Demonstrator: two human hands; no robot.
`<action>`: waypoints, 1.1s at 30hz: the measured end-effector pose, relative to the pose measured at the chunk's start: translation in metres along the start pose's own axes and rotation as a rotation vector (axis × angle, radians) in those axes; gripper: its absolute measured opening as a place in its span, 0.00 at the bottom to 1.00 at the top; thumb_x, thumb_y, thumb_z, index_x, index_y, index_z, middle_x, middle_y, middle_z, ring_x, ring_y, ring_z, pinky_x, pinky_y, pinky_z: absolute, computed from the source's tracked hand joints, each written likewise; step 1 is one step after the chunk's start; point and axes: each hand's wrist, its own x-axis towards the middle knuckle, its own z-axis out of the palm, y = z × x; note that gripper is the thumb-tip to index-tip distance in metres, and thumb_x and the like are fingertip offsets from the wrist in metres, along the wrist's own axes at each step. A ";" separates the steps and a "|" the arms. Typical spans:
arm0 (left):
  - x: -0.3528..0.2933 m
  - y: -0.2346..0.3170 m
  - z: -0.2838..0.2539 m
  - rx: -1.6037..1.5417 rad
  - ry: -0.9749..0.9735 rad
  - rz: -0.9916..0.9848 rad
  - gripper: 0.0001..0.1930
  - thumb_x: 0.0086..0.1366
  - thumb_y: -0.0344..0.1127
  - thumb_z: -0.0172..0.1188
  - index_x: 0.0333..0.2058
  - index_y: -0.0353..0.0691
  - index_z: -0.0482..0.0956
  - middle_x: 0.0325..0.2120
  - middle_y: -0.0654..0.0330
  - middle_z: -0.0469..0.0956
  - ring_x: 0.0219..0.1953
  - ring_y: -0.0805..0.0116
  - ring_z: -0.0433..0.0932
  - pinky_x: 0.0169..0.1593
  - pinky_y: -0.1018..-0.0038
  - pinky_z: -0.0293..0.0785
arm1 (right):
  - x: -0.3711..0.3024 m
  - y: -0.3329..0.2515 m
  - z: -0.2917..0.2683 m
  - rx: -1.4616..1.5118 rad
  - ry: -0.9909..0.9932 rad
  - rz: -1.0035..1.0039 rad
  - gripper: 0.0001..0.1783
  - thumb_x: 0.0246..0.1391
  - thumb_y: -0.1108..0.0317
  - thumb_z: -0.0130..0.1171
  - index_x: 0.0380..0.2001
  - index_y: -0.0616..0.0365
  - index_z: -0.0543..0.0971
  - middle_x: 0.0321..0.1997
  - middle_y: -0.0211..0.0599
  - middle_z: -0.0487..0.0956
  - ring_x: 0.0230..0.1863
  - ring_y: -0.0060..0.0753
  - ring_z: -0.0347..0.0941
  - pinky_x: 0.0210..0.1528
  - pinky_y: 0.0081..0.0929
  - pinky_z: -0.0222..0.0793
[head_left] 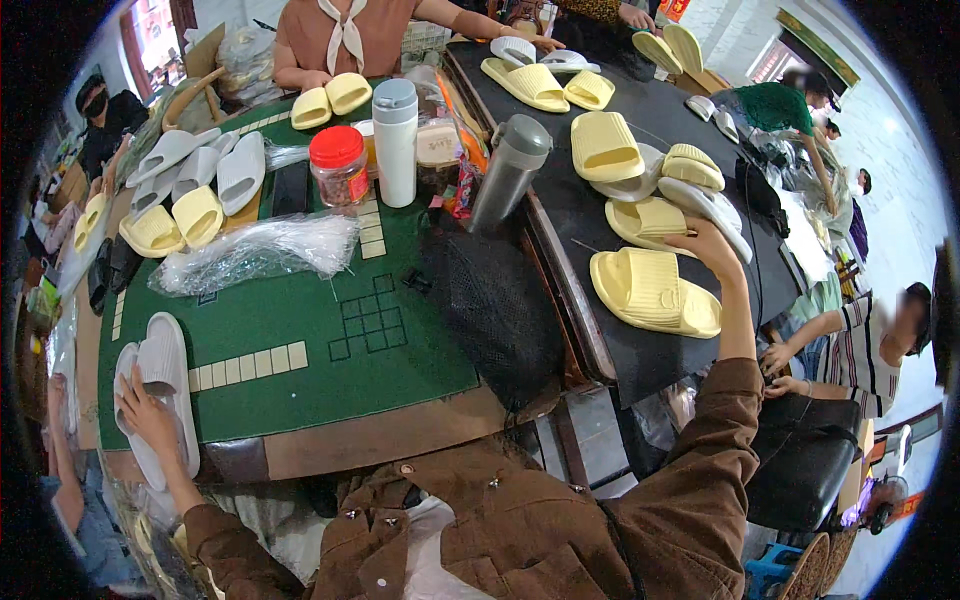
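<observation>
The person's left hand (150,420) lies loosely open, fingers spread, on a pair of pale grey slippers (163,355) at the near left corner of the green mat (420,375); the right hand (714,249) reaches among yellow slippers (632,277) on the black table (642,362), beside a white slipper (722,215); whether its fingers grip anything cannot be told.
</observation>
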 end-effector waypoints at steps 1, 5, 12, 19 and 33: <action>0.000 0.000 -0.001 -0.016 0.010 0.001 0.40 0.59 0.20 0.51 0.68 0.61 0.55 0.69 0.58 0.54 0.67 0.38 0.54 0.66 0.49 0.56 | -0.003 -0.006 -0.003 -0.022 -0.016 -0.001 0.22 0.53 0.63 0.66 0.47 0.68 0.79 0.42 0.32 0.82 0.41 0.21 0.74 0.50 0.22 0.68; 0.000 -0.002 -0.001 -0.108 0.033 0.029 0.42 0.56 0.18 0.52 0.69 0.57 0.55 0.68 0.56 0.55 0.66 0.36 0.54 0.67 0.48 0.52 | -0.023 -0.020 -0.003 0.209 -0.115 0.009 0.19 0.56 0.66 0.60 0.48 0.67 0.78 0.40 0.28 0.80 0.41 0.17 0.73 0.47 0.20 0.69; -0.007 0.017 -0.023 -0.230 0.015 0.079 0.43 0.52 0.15 0.50 0.68 0.51 0.56 0.67 0.49 0.55 0.66 0.35 0.54 0.69 0.49 0.50 | -0.047 -0.030 0.001 -0.005 -0.141 -0.129 0.18 0.49 0.71 0.61 0.46 0.62 0.78 0.27 0.25 0.71 0.30 0.18 0.62 0.34 0.22 0.62; -0.030 0.046 -0.062 -0.296 -0.148 -0.007 0.34 0.62 0.30 0.56 0.67 0.46 0.57 0.65 0.41 0.56 0.65 0.37 0.55 0.67 0.53 0.54 | -0.032 -0.013 0.035 -0.242 0.080 -0.243 0.19 0.49 0.76 0.56 0.47 0.66 0.77 0.50 0.56 0.79 0.52 0.53 0.72 0.55 0.37 0.65; -0.048 0.057 -0.067 -0.041 -0.191 -0.009 0.28 0.59 0.26 0.54 0.58 0.58 0.72 0.60 0.58 0.69 0.64 0.48 0.63 0.63 0.47 0.57 | -0.077 -0.052 0.055 0.127 -0.134 -0.282 0.20 0.50 0.73 0.65 0.48 0.66 0.79 0.48 0.36 0.82 0.49 0.30 0.77 0.52 0.27 0.70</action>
